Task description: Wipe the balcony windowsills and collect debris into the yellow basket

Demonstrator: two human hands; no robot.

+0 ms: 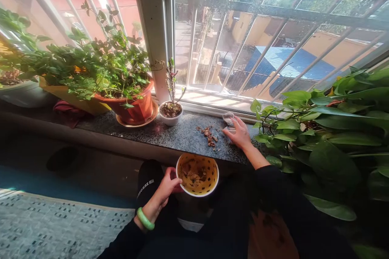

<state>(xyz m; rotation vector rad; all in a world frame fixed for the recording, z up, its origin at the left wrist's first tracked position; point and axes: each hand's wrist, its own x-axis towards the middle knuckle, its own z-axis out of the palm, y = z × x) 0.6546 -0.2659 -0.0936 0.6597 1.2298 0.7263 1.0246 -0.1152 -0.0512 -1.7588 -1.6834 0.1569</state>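
My left hand (171, 184) grips the white rim of a yellow basket (209, 188) with dark square holes, thumb over the edge. Dry brown leaves (194, 173) lie inside the basket, which is held just below the edge of the sill. On the dark speckled stone sill, my right hand (239, 133) has its thumb and fingers around a clear, see-through thing (227, 118); its kind is hard to make out. Just left of that hand lies a small heap of dry leaves (209, 135) on the stone.
A white pot (171, 120) with a thin succulent and a terracotta pot (133, 111) on a saucer stand to the left. Large leafy vines (331, 141) crowd the right side. The barred window (243, 48) rises behind the sill (188, 129).
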